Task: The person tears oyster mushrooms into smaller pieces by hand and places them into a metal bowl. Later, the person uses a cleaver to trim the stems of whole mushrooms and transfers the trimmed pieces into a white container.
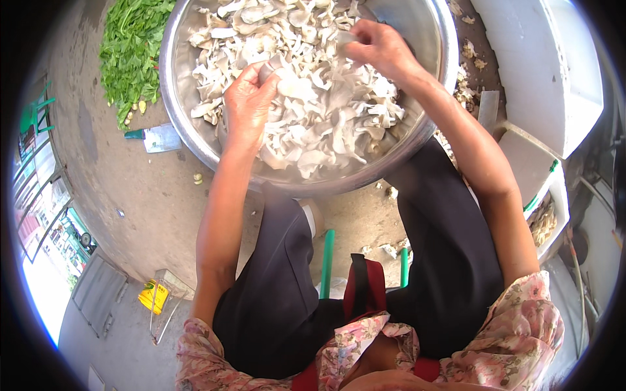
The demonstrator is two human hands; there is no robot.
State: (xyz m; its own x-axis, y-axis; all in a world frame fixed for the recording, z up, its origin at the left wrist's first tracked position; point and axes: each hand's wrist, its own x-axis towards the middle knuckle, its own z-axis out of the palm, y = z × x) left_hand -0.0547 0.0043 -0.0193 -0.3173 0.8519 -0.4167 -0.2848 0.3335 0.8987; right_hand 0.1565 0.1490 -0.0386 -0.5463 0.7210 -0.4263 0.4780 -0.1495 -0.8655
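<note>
A large round metal basin [168,105] holds a heap of torn oyster mushrooms [313,112]. Over its left part, my left hand [252,100] pinches a pale grey oyster mushroom piece [270,68] between thumb and fingers. Further up and to the right, above the heap, my right hand [379,49] holds another greyish mushroom piece [346,41] at its fingertips, slightly blurred. The two hands are apart. My knees are on either side of the basin's near edge.
Leafy greens [132,54] lie on the ground left of the basin, near a cleaver [164,139] with a green handle. White foam boxes [528,63] stand at the right; a lower one holds mushrooms [543,222]. Mushroom scraps [468,49] litter the ground beside the basin.
</note>
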